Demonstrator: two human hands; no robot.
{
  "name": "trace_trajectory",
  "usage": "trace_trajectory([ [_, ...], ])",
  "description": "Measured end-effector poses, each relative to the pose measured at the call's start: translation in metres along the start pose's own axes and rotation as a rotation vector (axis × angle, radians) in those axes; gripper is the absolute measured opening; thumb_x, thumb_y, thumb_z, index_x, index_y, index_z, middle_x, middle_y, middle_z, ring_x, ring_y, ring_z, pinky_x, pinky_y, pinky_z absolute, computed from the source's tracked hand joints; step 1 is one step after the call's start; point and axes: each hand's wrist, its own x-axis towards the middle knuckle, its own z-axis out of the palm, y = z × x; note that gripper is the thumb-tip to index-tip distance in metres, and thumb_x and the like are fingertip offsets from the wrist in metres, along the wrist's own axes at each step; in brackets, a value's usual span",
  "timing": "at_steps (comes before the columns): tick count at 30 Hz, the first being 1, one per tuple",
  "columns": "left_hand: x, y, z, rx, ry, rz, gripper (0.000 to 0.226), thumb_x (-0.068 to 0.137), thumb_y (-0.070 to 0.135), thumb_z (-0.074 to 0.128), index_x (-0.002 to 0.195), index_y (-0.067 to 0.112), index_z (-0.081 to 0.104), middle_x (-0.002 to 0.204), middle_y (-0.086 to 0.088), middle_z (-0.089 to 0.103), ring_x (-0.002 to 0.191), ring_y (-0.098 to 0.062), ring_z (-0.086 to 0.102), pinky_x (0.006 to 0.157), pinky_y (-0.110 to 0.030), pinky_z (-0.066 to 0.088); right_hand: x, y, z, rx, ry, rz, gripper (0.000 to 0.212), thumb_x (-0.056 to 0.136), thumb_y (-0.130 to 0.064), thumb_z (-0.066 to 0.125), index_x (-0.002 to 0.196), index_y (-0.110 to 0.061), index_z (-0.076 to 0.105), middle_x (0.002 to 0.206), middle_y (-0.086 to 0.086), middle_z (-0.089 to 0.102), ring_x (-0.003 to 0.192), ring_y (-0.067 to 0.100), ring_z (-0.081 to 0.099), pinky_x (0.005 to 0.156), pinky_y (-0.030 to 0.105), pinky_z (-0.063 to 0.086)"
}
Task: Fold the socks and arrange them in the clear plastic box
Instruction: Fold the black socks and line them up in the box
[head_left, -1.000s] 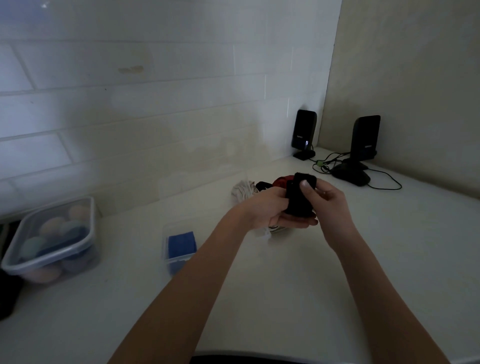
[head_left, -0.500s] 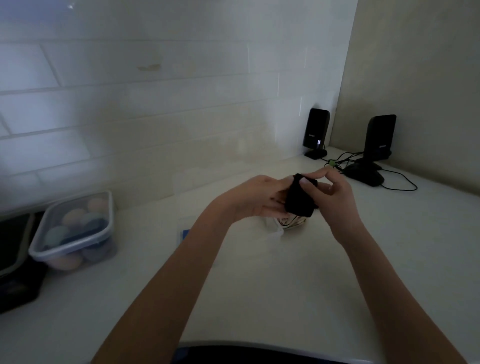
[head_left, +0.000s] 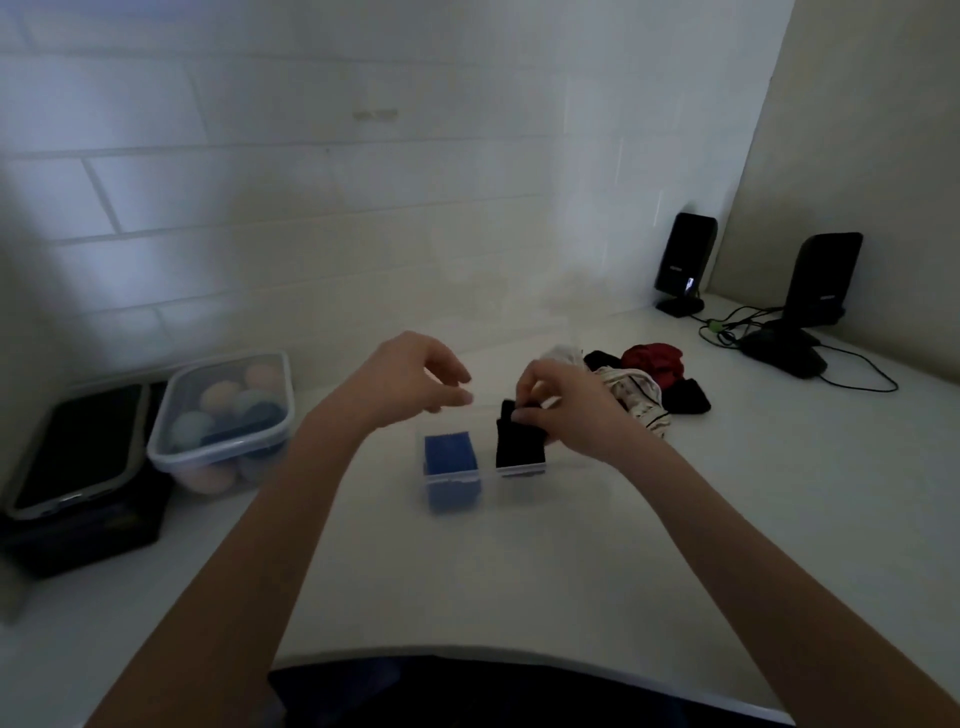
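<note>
Two hands over box (head_left: 485, 475), right hand (head_left: 574, 410) pinching black sock (head_left: 519, 441), left hand (head_left: 410, 379) loosely curled, empty

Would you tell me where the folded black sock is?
In the clear plastic box, right of the blue sock, pinched by the right hand.

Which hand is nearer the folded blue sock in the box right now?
Left. The left hand hovers open just above and behind the blue sock, not touching it. The right hand is farther right, pinching the black sock beside it.
</note>
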Motion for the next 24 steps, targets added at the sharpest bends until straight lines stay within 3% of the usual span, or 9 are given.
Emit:
trace_trajectory([
  [2, -0.006, 0.0, -0.001, 0.157, -0.138, 0.039, 0.021, 0.072, 0.016, 0.077, 0.092, 0.015, 0.071, 0.078, 0.005, 0.068, 0.076, -0.018, 0.068, 0.073, -0.03, 0.055, 0.004, 0.002, 0.008, -0.064, -0.064, 0.02, 0.017, 0.08, -0.003, 0.068, 0.075, -0.015, 0.057, 0.083, 0.008, 0.059, 0.067, 0.019, 0.06, 0.049, 0.025, 0.058],
  [5, -0.011, 0.001, 0.012, 0.325, -0.281, 0.079, 0.029, 0.069, 0.011, 0.077, 0.097, 0.016, 0.069, 0.077, 0.009, 0.066, 0.073, -0.01, 0.063, 0.071, -0.024, 0.051, 0.009, 0.0, 0.017, -0.179, -0.117, 0.02, 0.011, 0.08, -0.002, 0.067, 0.081, -0.013, 0.064, 0.088, 0.009, 0.064, 0.073, 0.019, 0.06, 0.069, 0.039, 0.06],
  [9, -0.007, -0.008, 0.026, 0.478, -0.246, 0.104, 0.029, 0.071, 0.016, 0.074, 0.099, 0.017, 0.067, 0.096, -0.002, 0.072, 0.08, -0.015, 0.063, 0.074, -0.028, 0.053, 0.005, -0.004, 0.018, -0.225, -0.263, 0.032, 0.023, 0.078, -0.001, 0.069, 0.098, -0.012, 0.071, 0.102, 0.005, 0.07, 0.076, 0.014, 0.063, 0.065, 0.009, 0.049],
  [10, -0.007, -0.009, 0.028, 0.482, -0.233, 0.103, 0.029, 0.071, 0.017, 0.074, 0.1, 0.017, 0.067, 0.098, -0.003, 0.071, 0.082, -0.017, 0.063, 0.077, -0.03, 0.054, 0.005, -0.004, 0.018, -0.247, -0.277, 0.024, 0.026, 0.077, -0.002, 0.07, 0.101, -0.013, 0.07, 0.104, 0.004, 0.07, 0.078, 0.014, 0.064, 0.068, 0.011, 0.049],
  [14, -0.005, -0.01, 0.033, 0.494, -0.193, 0.109, 0.037, 0.077, 0.017, 0.07, 0.112, 0.016, 0.06, 0.113, -0.005, 0.061, 0.082, -0.016, 0.054, 0.08, -0.032, 0.05, 0.009, -0.01, 0.022, -0.381, -0.257, -0.025, 0.031, 0.072, -0.008, 0.075, 0.102, -0.01, 0.066, 0.104, 0.012, 0.071, 0.094, 0.023, 0.068, 0.085, 0.04, 0.055],
  [19, -0.004, -0.01, 0.035, 0.562, -0.23, 0.106, 0.035, 0.081, 0.015, 0.066, 0.116, 0.014, 0.064, 0.113, -0.01, 0.065, 0.095, -0.025, 0.064, 0.082, -0.035, 0.053, 0.014, -0.019, 0.029, -0.703, -0.287, -0.01, 0.029, 0.078, -0.021, 0.071, 0.107, -0.017, 0.072, 0.104, 0.012, 0.069, 0.091, 0.028, 0.067, 0.083, 0.039, 0.056],
  [24, -0.002, -0.013, 0.035, 0.598, -0.28, 0.088, 0.028, 0.081, 0.023, 0.064, 0.108, 0.019, 0.07, 0.099, -0.01, 0.07, 0.086, -0.026, 0.064, 0.074, -0.034, 0.052, 0.011, -0.019, 0.018, -0.601, -0.443, 0.001, 0.032, 0.085, -0.035, 0.063, 0.112, -0.019, 0.071, 0.097, 0.01, 0.073, 0.075, 0.019, 0.059, 0.072, 0.031, 0.049],
])
